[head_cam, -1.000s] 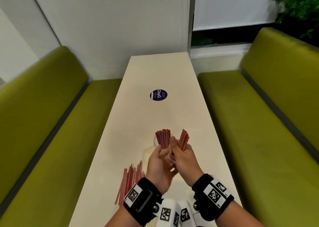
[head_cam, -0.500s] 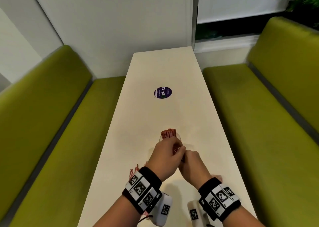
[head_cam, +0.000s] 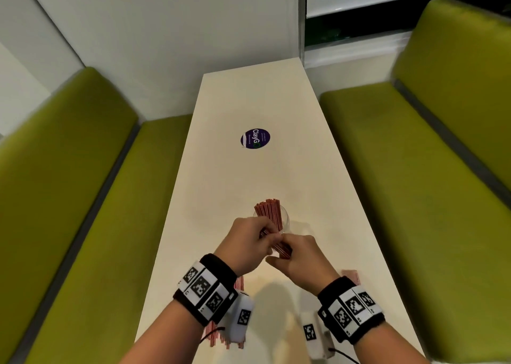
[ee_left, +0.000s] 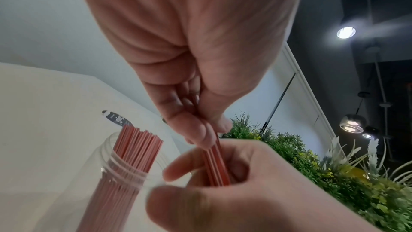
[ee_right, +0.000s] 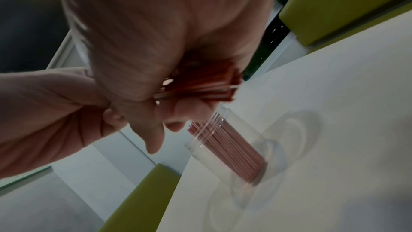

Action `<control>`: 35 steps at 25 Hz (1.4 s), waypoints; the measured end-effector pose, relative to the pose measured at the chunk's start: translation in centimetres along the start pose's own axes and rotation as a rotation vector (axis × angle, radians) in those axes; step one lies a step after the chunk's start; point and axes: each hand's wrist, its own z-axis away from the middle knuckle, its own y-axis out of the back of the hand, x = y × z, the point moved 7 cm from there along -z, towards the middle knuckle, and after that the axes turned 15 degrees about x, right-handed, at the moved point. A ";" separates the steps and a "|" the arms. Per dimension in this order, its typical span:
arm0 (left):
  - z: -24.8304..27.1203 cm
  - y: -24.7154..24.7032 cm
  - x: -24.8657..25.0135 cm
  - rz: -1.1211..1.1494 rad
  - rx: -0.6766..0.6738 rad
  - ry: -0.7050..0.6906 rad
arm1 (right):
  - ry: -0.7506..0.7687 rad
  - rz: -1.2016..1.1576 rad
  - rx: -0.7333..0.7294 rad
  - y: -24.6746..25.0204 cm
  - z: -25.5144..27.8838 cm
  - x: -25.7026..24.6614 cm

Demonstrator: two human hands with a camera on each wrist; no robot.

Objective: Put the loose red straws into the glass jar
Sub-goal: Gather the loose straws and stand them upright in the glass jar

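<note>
A clear glass jar (head_cam: 284,220) stands upright on the white table (head_cam: 249,101), with several red straws (head_cam: 269,211) sticking out of it. Just in front of the jar both hands meet on a small bundle of red straws (head_cam: 282,249). My left hand (head_cam: 264,236) pinches the bundle's upper part (ee_left: 217,140) between thumb and fingers. My right hand (head_cam: 279,256) grips its lower part (ee_left: 217,170). In the right wrist view the bundle (ee_right: 207,84) fans out of the right fist above the jar (ee_right: 231,147). Loose red straws (head_cam: 238,283) lie under my left wrist.
A round purple sticker (head_cam: 255,139) is on the table beyond the jar. More red straws (head_cam: 351,276) lie near the table's right edge. Green padded benches (head_cam: 83,197) run along both sides. A wall closes the far end.
A second ago my right hand held the bundle upright beside the jar's straws. Both hands have since come down together onto the bundle in front of the jar.
</note>
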 end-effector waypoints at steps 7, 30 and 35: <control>-6.1 7.5 -1.0 -0.248 0.272 0.010 | -0.236 0.044 0.190 3.4 0.5 4.2; -4.6 -4.3 -6.8 -0.324 0.131 -0.122 | -0.269 0.170 0.108 3.5 2.3 5.9; -1.8 -0.5 -8.1 0.030 0.387 0.097 | -0.255 0.152 -0.019 0.9 2.7 6.0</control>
